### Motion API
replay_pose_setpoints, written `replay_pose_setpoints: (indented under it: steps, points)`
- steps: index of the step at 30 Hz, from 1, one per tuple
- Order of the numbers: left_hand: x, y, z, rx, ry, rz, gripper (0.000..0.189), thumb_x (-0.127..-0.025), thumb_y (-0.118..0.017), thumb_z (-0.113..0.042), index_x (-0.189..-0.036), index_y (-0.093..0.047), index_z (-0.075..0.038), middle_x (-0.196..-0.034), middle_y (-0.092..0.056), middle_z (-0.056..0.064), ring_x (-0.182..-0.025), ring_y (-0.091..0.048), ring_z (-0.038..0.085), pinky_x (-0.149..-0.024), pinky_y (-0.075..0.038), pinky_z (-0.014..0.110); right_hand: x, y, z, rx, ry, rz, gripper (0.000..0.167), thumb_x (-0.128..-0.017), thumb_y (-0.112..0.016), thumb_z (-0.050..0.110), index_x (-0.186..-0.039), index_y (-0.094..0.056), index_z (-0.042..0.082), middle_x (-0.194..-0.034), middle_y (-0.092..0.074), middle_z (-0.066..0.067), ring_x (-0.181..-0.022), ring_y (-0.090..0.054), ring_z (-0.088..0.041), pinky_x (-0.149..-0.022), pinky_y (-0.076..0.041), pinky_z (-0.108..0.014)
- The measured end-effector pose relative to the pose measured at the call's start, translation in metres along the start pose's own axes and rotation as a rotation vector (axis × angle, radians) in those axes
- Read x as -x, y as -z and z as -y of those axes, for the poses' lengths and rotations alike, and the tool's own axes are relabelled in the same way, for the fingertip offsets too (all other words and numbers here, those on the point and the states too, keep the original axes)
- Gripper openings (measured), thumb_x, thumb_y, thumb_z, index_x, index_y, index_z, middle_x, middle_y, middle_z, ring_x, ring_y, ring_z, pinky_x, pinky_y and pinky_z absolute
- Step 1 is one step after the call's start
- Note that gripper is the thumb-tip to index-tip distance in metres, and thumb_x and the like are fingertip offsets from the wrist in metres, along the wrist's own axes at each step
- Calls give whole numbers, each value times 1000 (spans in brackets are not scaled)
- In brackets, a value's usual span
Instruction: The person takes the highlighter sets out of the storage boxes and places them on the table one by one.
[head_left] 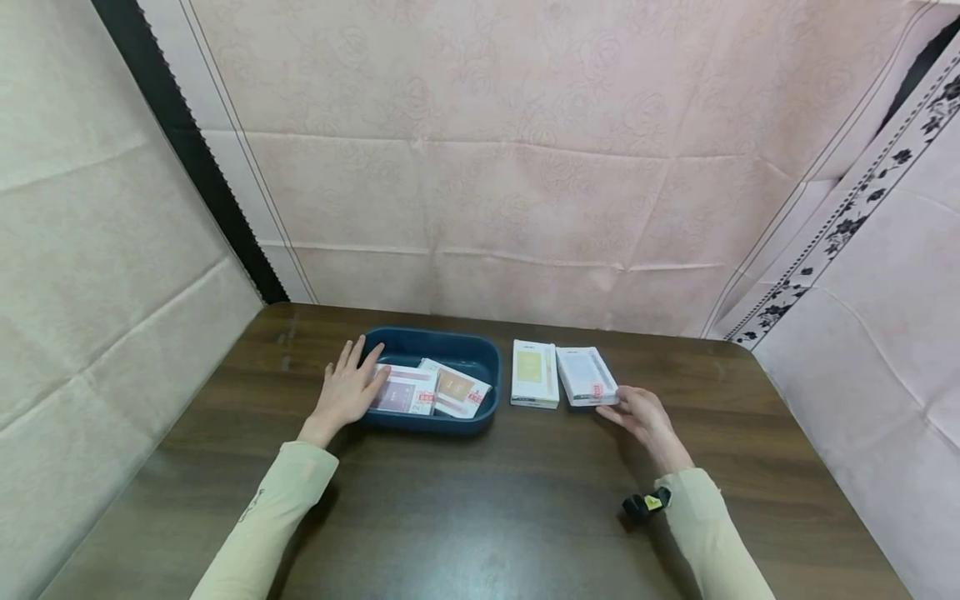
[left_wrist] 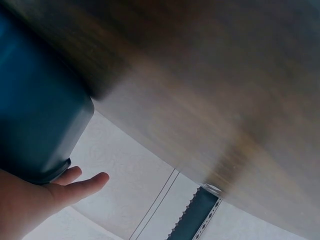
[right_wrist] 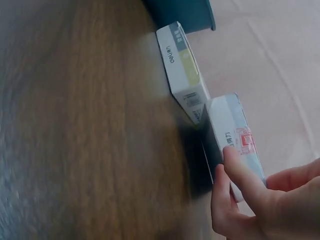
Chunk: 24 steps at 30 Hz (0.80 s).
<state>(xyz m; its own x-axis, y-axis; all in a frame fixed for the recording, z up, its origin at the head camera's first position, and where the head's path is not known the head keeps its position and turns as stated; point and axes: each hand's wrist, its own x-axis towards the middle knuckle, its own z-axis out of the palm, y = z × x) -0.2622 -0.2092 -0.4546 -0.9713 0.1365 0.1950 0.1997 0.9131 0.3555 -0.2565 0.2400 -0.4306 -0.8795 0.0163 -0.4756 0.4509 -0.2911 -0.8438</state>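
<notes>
My left hand (head_left: pixel 347 393) rests at the left end of a dark blue plastic bin (head_left: pixel 438 425), its fingers spread over the rim; the left wrist view shows two extended fingers (left_wrist: pixel 82 190) beside the bin's edge. Inside the bin lie a white box with a purple label (head_left: pixel 397 395) and a white box with a brown label (head_left: pixel 454 387). My right hand (head_left: pixel 645 419) pinches the near right corner of a white box with a pale blue label (head_left: pixel 582 371). That box (right_wrist: pixel 220 122) looks slightly raised, with a dark shadow under it.
A white box with a yellow-green label (head_left: pixel 534 375) lies between the bin and the pinched box. All stand near the far edge of a brown wooden table (head_left: pixel 480 508). Pale patterned cloth (head_left: pixel 525 192) hangs behind and at both sides. A black device (head_left: pixel 647 505) sits at the right wrist.
</notes>
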Motion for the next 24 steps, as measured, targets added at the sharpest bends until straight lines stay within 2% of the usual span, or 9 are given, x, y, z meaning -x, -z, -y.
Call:
replay_pose_setpoints:
  steps: [5,10,19,24]
  points:
    - [-1,1,-1,-10,1,3,59,-93,-31,-48,-140,-28,-13,-149,-13,19,-136,-10,41,-97,-17,69,-2,2,0,91,-2,2,55,-91,-32,1,-140,-7,-7,-135,-26,-24,-109,-46,-24,-91,-47,-33]
    - [-1,1,-1,-9,0,4,58,-93,-31,-47,-140,-28,-13,-148,-14,20,-135,-11,41,-97,-16,69,-4,3,-1,178,2,52,53,-92,-32,2,-138,-7,-12,-136,-24,-29,-102,-52,-23,-89,-47,-31]
    - [-1,0,0,-3,-2,3,58,-93,-31,-47,-140,-28,-13,-148,-14,20,-135,-11,42,-96,-16,70,-5,4,-3,218,18,109,50,-94,-32,5,-135,-12,-15,-129,-31,-28,-95,-56,-20,-90,-46,-34]
    - [-1,-2,1,3,-3,-1,58,-93,-31,-47,-140,-28,-13,-149,-14,19,-135,-10,41,-97,-16,69,-6,5,-4,231,29,109,46,-94,-34,6,-133,-21,-16,-125,-37,-27,-93,-60,-19,-86,-48,-34]
